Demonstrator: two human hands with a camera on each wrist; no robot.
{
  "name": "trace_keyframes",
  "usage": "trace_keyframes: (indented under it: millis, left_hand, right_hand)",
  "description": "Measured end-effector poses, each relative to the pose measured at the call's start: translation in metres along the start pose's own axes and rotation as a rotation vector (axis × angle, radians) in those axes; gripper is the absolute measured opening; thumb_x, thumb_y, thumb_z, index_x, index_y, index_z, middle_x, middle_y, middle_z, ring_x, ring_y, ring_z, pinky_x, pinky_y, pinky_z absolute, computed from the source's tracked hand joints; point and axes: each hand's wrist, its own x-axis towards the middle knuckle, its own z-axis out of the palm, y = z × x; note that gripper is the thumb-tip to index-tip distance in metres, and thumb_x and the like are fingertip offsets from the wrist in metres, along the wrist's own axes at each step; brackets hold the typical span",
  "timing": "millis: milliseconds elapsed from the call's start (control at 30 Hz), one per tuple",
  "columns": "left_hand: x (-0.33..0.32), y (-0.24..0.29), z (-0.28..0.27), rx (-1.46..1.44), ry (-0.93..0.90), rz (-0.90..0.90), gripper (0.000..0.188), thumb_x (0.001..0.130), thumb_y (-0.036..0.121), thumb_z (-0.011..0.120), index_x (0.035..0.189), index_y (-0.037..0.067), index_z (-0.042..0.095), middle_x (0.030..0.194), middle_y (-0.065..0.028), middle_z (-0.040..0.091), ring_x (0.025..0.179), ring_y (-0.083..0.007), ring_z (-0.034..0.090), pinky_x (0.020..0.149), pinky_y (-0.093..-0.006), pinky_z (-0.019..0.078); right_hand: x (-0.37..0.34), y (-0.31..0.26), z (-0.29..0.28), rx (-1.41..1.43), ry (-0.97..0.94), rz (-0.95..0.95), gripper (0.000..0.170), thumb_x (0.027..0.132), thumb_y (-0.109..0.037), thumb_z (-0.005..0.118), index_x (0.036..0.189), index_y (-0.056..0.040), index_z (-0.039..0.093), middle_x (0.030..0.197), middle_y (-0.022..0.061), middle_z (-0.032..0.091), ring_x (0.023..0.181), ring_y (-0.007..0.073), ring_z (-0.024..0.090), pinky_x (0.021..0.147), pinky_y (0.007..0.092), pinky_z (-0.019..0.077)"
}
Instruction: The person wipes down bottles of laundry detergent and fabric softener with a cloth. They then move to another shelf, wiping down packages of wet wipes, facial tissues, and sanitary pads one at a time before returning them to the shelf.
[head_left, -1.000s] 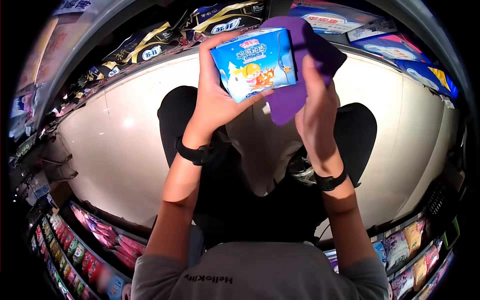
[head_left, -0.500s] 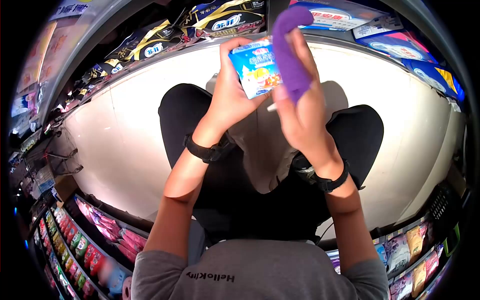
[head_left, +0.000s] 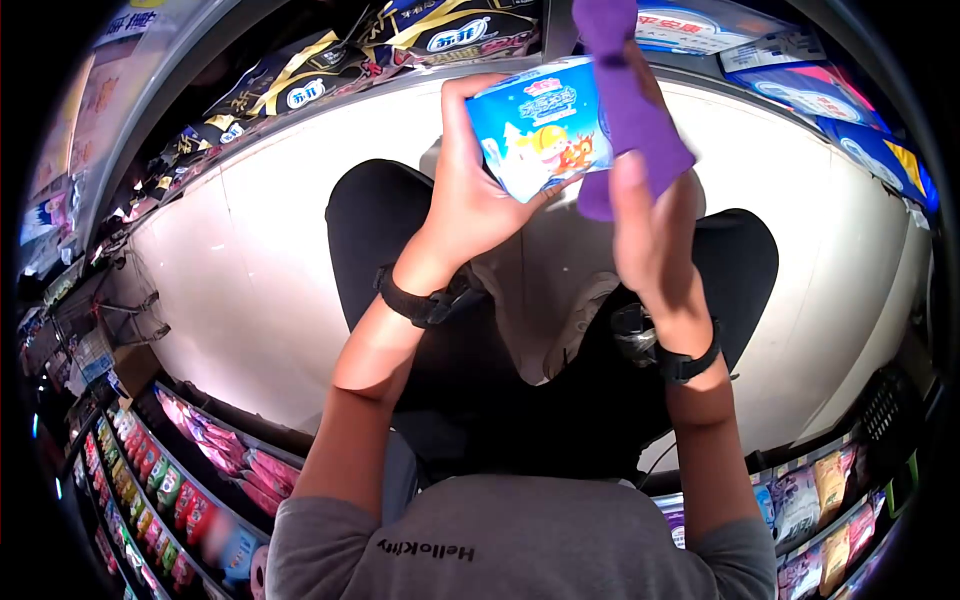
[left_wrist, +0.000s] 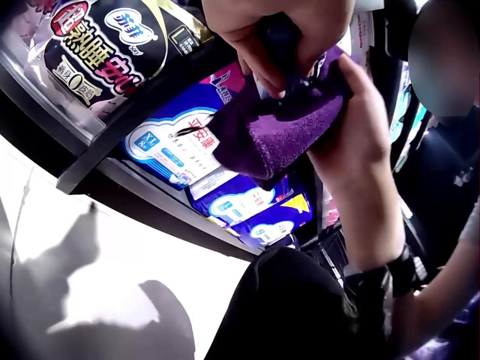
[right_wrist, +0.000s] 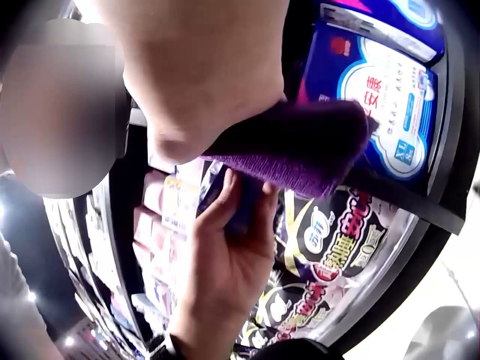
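Observation:
In the head view my left hand (head_left: 475,200) grips a blue cartoon-printed package (head_left: 540,125) from its left end, the thumb along the lower edge. A girl and a deer decorate the side turned up to me. My right hand (head_left: 655,235) holds a purple cloth (head_left: 640,125) against the package's right end, thumb on the near side of the fabric. From the left wrist, the cloth (left_wrist: 289,139) drapes over my right palm and hangs down. Seen from the right wrist, the package is mostly hidden behind cloth and fingers.
Black sanitary-pad packs (head_left: 455,40) line the shelf ahead, with blue packs (head_left: 800,90) to its right. Behind me, shelves of colourful pouches (head_left: 185,500) stand on both sides. Pale floor (head_left: 270,260) lies around my knees.
The package has moved slightly right, after drawing nearer the cloth. The cloth has shifted from its broad spread to a fold, then reopened along the package's right end.

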Motion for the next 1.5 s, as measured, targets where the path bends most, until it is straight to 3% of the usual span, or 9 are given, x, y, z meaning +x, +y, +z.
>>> trace_keyframes:
  millis: [133,267,567,700,867,1133,1233,1367,1500]
  left_hand:
    - [-0.004,0.006,-0.003,0.098,-0.077,0.211,0.089,0.051,0.009,0.084,0.118,0.003,0.025,0.111,-0.0089,0.037,0.103,-0.0158,0.046,0.087,-0.029,0.0417]
    - [-0.004,0.007,-0.002,0.045,-0.047,0.147,0.087,0.052,0.009,0.083,0.118,0.003,0.026,0.111,-0.009,0.039,0.104,-0.0168,0.046,0.088,-0.0298,0.0413]
    - [0.004,0.001,-0.009,0.338,0.042,0.198,0.104,0.053,0.013,0.079,0.132,0.002,0.013,0.125,-0.0167,0.026,0.111,-0.0228,0.038,0.092,-0.0321,0.0354]
    - [0.007,0.009,-0.004,0.42,0.108,0.306,0.077,0.049,0.013,0.074,0.12,0.008,0.044,0.118,-0.0129,0.032,0.107,-0.0267,0.039,0.084,-0.0322,0.042]
    - [0.007,0.004,-0.003,0.625,0.129,0.319,0.074,0.047,0.01,0.075,0.114,0.005,0.044,0.109,-0.0134,0.044,0.102,-0.0302,0.042,0.082,-0.0369,0.0383]
    - [0.003,0.004,-0.011,-0.286,-0.101,-0.19,0.075,0.057,0.004,0.075,0.122,0.004,0.037,0.112,-0.0062,0.049,0.104,-0.0158,0.049,0.089,-0.0291,0.0395]
    - [-0.007,0.021,-0.019,-0.776,-0.061,-0.549,0.084,0.058,-0.002,0.068,0.131,0.002,0.026,0.118,-0.0119,0.045,0.11,-0.0201,0.046,0.094,-0.0307,0.0354]
    - [-0.013,0.01,-0.023,-0.905,-0.107,-0.533,0.083,0.064,0.01,0.062,0.134,0.001,0.018,0.123,-0.0162,0.042,0.115,-0.0274,0.042,0.097,-0.0372,0.0343]
    - [-0.005,0.004,-0.023,-1.118,-0.046,-0.411,0.083,0.064,0.02,0.058,0.134,0.0,0.018,0.126,-0.0166,0.039,0.115,-0.0299,0.042,0.097,-0.0418,0.0341]
  right_hand:
    - [-0.003,0.013,0.001,0.664,-0.013,0.543,0.034,0.093,-0.027,0.035,0.092,-0.0003,0.055,0.086,0.0023,0.056,0.078,0.0067,0.049,0.07,0.0227,0.0404]
    - [0.0,0.022,0.001,1.078,-0.183,0.445,0.04,0.095,-0.024,0.028,0.124,0.0024,0.038,0.116,0.0114,0.051,0.105,0.0159,0.051,0.091,0.0281,0.0382]
    - [0.005,0.014,0.004,0.856,0.099,0.572,0.029,0.09,-0.025,0.042,0.098,-0.001,0.057,0.091,0.003,0.058,0.082,0.0077,0.053,0.073,0.0215,0.0404]
    - [0.002,0.008,0.003,0.658,0.032,0.501,0.03,0.089,-0.027,0.045,0.098,-0.0006,0.058,0.082,-0.0002,0.058,0.075,0.0055,0.05,0.068,0.0198,0.0391]
    - [-0.001,0.013,0.002,0.677,0.052,0.481,0.027,0.089,-0.025,0.044,0.095,-0.0017,0.058,0.079,-0.0028,0.056,0.072,0.0031,0.047,0.064,0.0195,0.0374]
    - [-0.004,0.012,-0.001,0.407,-0.189,0.05,0.044,0.084,-0.017,0.044,0.123,0.0052,0.041,0.127,0.0172,0.043,0.121,0.0264,0.037,0.1,0.0336,0.0252]
    - [-0.002,0.015,-0.004,0.435,-0.217,0.109,0.044,0.085,-0.018,0.043,0.122,0.0057,0.042,0.126,0.0161,0.045,0.118,0.0243,0.041,0.098,0.0326,0.0292]
    - [-0.004,0.013,0.004,0.465,-0.121,0.172,0.042,0.086,-0.026,0.046,0.116,0.003,0.048,0.067,-0.0003,0.046,0.063,0.0081,0.038,0.058,0.022,0.0338]
    - [-0.004,0.008,-0.001,0.453,-0.236,0.174,0.039,0.088,-0.023,0.042,0.117,0.0015,0.049,0.063,-0.0015,0.041,0.06,0.0082,0.036,0.057,0.0224,0.0341]
